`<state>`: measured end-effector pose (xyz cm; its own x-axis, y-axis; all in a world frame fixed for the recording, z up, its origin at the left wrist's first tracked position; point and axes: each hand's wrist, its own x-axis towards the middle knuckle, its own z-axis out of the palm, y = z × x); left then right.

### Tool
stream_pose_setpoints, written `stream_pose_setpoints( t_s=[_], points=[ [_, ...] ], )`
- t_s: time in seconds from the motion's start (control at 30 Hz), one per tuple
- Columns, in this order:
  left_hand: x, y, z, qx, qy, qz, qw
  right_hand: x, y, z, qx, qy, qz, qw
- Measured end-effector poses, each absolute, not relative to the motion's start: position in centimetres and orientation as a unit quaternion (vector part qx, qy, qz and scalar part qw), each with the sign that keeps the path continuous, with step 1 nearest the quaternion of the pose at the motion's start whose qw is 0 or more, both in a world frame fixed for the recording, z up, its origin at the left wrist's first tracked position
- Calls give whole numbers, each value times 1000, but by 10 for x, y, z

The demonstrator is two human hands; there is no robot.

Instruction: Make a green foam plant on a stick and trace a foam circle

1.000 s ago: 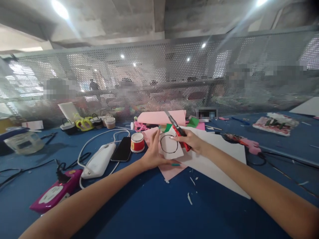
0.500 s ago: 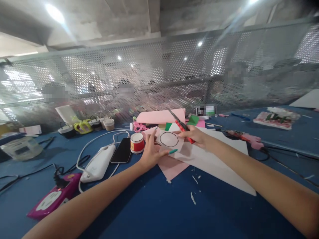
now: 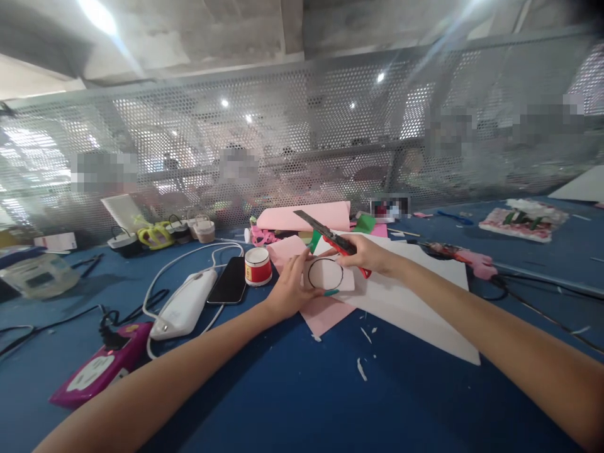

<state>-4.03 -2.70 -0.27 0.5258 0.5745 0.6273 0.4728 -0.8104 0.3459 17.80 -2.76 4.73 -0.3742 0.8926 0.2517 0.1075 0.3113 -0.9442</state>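
Observation:
My left hand (image 3: 289, 291) grips a small white piece of paper (image 3: 325, 274) by its left side, thumb along the near edge and fingers on the far side. A black circle outline is drawn on that paper. At the thumb's tip is a long teal point, perhaps a nail. In my right hand (image 3: 364, 253) is a red utility knife (image 3: 340, 242), its long grey blade aimed up and left above the paper. The right fingertips are close to the paper's upper edge; whether they touch it I cannot tell. Pink paper (image 3: 325, 316) and a large white sheet (image 3: 419, 302) lie beneath.
Left of my hands are a red-and-white cup (image 3: 258, 267), a black phone (image 3: 228, 280), a white power bank (image 3: 185, 306) with a cable and a purple power strip (image 3: 101, 368). A pink roll (image 3: 304, 216) lies behind. A glue gun (image 3: 465, 258) rests at right. White scraps (image 3: 361, 370) lie in front.
The piece with the circle has turned and moved slightly right and down in my left hand. The knife has swung so its blade points further left and lies flatter.

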Motion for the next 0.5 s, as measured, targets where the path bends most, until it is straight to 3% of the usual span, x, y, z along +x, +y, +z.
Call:
stream_pose_setpoints(
  t_s=[0.27,0.5],
  points=[
    [-40,-32,-3,863,359,352,41,188,-13,38,-406,-614,239,633],
    [-38,-37,1,898,311,300,84,220,-44,9,-472,-651,-76,589]
  ],
)
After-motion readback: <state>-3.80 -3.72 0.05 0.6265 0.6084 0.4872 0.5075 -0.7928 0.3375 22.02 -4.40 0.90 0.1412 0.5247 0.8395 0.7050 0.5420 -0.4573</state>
